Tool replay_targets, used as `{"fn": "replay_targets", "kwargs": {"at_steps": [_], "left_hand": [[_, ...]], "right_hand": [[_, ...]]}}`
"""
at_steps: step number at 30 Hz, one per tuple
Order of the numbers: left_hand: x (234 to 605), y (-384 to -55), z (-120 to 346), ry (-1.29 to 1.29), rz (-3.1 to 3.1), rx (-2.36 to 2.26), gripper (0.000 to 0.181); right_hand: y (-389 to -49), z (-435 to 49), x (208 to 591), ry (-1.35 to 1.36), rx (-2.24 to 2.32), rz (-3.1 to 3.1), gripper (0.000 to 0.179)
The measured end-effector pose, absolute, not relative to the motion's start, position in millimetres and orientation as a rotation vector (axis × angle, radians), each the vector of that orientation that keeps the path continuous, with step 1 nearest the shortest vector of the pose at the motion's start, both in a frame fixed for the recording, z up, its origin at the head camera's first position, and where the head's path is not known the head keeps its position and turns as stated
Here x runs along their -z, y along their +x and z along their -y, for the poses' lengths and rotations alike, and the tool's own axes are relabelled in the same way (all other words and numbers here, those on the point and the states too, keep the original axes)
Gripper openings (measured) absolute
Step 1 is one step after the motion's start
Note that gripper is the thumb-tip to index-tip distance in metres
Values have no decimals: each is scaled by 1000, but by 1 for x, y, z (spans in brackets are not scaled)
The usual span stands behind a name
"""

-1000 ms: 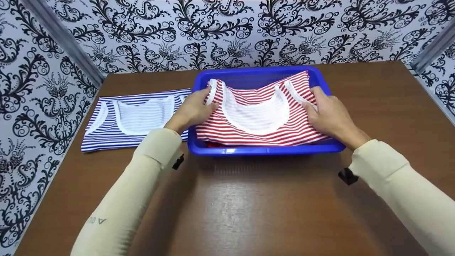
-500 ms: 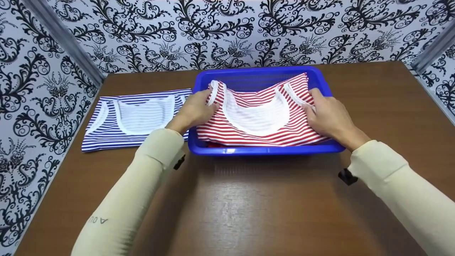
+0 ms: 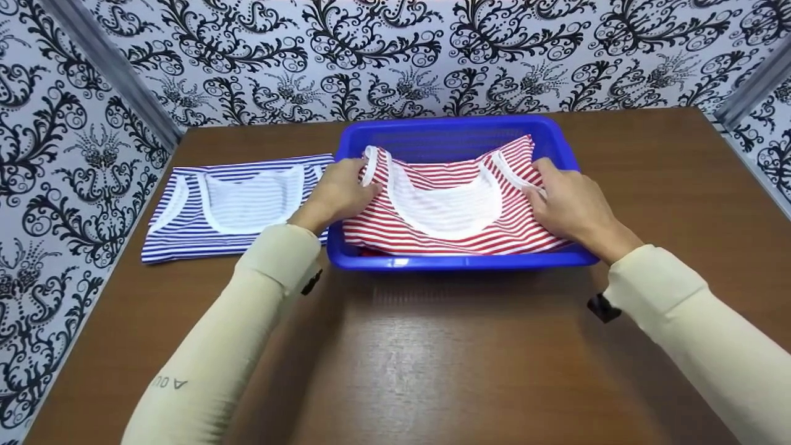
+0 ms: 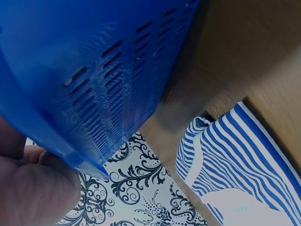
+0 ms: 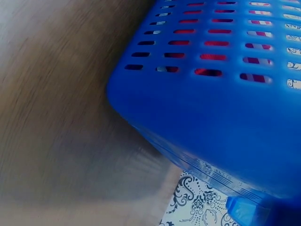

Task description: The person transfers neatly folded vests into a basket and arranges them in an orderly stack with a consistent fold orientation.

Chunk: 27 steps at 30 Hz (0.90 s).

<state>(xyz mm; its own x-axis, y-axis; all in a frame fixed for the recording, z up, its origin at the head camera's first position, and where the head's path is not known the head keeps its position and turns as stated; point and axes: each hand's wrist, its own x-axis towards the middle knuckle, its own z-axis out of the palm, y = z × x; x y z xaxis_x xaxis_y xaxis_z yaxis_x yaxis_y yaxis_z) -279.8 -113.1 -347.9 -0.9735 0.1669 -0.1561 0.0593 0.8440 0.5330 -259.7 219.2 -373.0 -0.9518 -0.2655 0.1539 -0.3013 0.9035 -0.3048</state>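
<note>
A folded red-and-white striped tank top (image 3: 442, 241) with white neck and armhole trim lies inside the blue plastic basket (image 3: 463, 262), its back right corner raised. My left hand (image 3: 340, 188) grips its left side by the armhole, thumb on top. Over the right rim, my right hand (image 3: 568, 201) pinches the opposite side near the other armhole trim. In the left wrist view, part of the left hand (image 4: 35, 188) shows beside the basket's rim. The right wrist view shows the slotted basket wall (image 5: 197, 101), with red cloth behind the slots; the hand is out of sight there.
A folded blue-and-white striped tank top (image 3: 204, 244) lies on the brown table (image 3: 395, 358), left of the basket and partly behind my left forearm. Patterned black-and-white walls (image 3: 395, 55) stand behind and on both sides.
Both hands have sunk slightly, and the red striped tank top's back edge has come down with them, deeper in the basket. The basket and the blue striped tank top have stayed in place.
</note>
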Motion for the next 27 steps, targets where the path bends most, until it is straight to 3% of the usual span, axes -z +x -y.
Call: {"fn": "replay_targets", "kwargs": {"at_steps": [5,14,27], "left_hand": [[349,-279,112,167,-2848,-810,54],[351,-277,109,228,-2936,-710,31],[352,-275,103,235,-2988,-586,45]], "right_hand": [[-260,-220,373,432,-514,2948,42],[-260,-219,375,440,-543,2911,38],[-259,-221,378,478,-547,2881,39]]}}
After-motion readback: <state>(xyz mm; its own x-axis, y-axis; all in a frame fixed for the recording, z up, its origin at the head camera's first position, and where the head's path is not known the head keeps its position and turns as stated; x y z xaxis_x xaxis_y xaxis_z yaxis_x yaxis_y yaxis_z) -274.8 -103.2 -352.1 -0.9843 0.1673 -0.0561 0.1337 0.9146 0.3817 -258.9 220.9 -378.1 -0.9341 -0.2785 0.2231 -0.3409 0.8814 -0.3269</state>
